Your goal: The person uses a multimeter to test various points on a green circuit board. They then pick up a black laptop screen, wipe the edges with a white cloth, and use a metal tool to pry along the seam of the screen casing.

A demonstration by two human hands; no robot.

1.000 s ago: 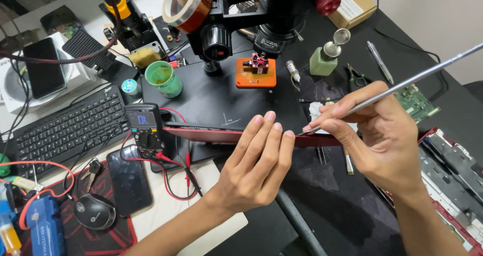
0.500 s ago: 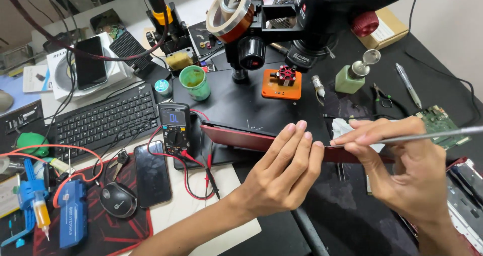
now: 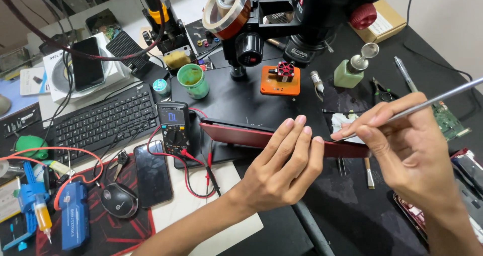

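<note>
The left hand (image 3: pixel 282 170) rests with flat, unclenched fingers on a red laptop lid (image 3: pixel 236 135). At its 3 o'clock, the right hand (image 3: pixel 402 150) pinches a thin metal tool (image 3: pixel 432 101), tip meeting the lid's edge.

Single head-worn view, looking steeply down and forward at a cluttered black workbench (image 3: pixel 241 100). Close range: both bare hands fill the lower right. Black microscope head (image 3: pixel 322 9) at 12 o'clock, black keyboard (image 3: pixel 100 122) at 9 o'clock.
</note>
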